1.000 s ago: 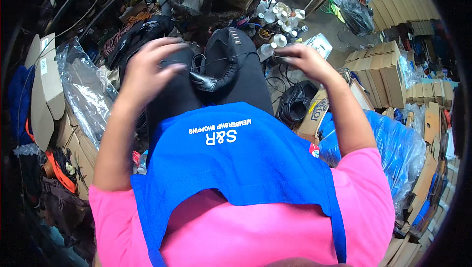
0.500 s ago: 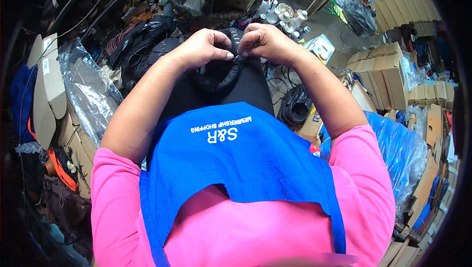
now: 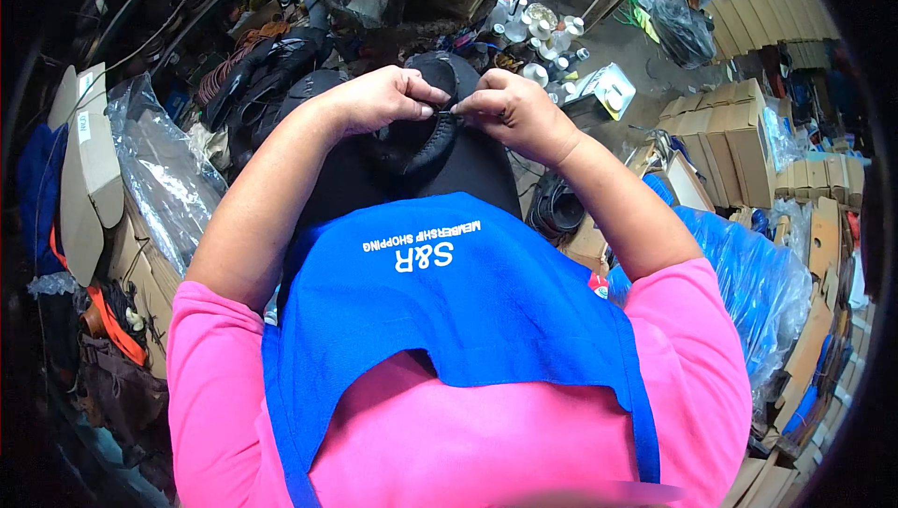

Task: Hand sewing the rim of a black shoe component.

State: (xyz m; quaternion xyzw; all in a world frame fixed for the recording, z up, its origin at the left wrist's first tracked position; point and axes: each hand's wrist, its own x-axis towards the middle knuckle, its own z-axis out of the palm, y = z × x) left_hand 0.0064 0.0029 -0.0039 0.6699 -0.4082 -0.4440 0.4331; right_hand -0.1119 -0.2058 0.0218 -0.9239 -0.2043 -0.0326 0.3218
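Observation:
A black curved piece with stitches along its rim, shaped like a shoe upper (image 3: pixel 423 157), rests on my dark-clad lap beyond the blue apron. My left hand (image 3: pixel 388 99) is closed, its thumb and forefinger pinching the far part of the stitched edge. Just to the right, my right hand (image 3: pixel 517 117) is closed too, fingertips pressed together at the same seam. Whatever lies between those right fingertips is too small to make out. Only a narrow gap separates the two pinches.
Black pieces (image 3: pixel 262 87) lie heaped to the left, beside clear plastic sheeting (image 3: pixel 168 181) and pale cardboard shapes (image 3: pixel 94 166). Bottles (image 3: pixel 543 36) stand ahead right, near a white container (image 3: pixel 613 92). Cardboard boxes (image 3: pixel 720 124) and a blue plastic-wrapped bundle (image 3: pixel 739 260) are on the right.
Both hands have come down a little toward me. My right hand has dropped further, its fingertips staying close to the seam. The black piece remains on my lap.

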